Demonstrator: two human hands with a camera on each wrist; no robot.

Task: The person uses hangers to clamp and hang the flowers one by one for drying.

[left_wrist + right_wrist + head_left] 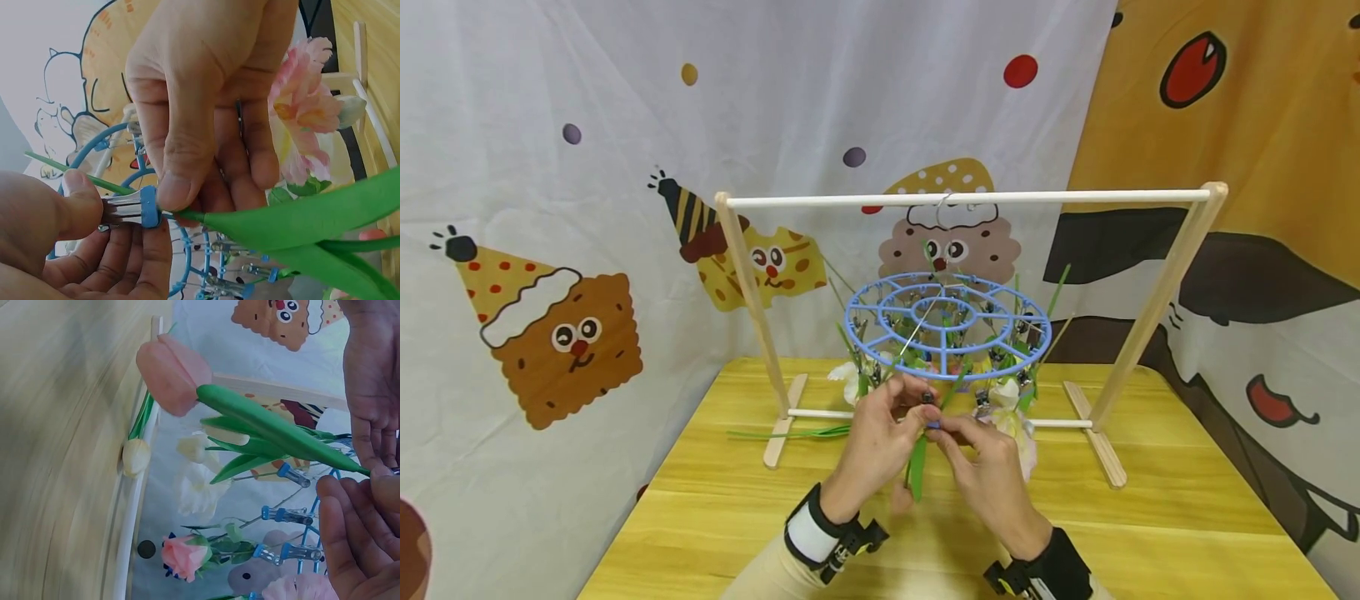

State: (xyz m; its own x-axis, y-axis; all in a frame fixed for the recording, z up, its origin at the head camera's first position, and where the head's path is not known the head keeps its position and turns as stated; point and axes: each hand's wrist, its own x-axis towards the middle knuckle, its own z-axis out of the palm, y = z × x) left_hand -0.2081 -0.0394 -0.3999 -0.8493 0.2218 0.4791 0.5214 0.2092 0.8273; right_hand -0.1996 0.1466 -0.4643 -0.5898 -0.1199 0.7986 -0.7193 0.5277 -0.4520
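Observation:
My left hand (880,433) pinches a metal clip (128,207) with blue tips between thumb and fingers, just below the front of a round blue hanger (943,371). A green stem end (47,160) extends above that clip. My right hand (988,467) pinches the stem of an artificial tulip close under the blue tips; the right thumb (181,181) covers part of it. The pink tulip (175,375) hangs head down, its broad green leaf (262,425) beside it. Exactly how the stem sits in the clip is partly hidden by fingers.
A wooden rack (970,198) carries the hanger. More artificial flowers hang from its clips, among them a pink rose (186,557) and a large pink bloom (306,112). A pale tulip (136,457) lies on the wooden table (700,517), left of my hands. Patterned cloth (760,100) stands behind.

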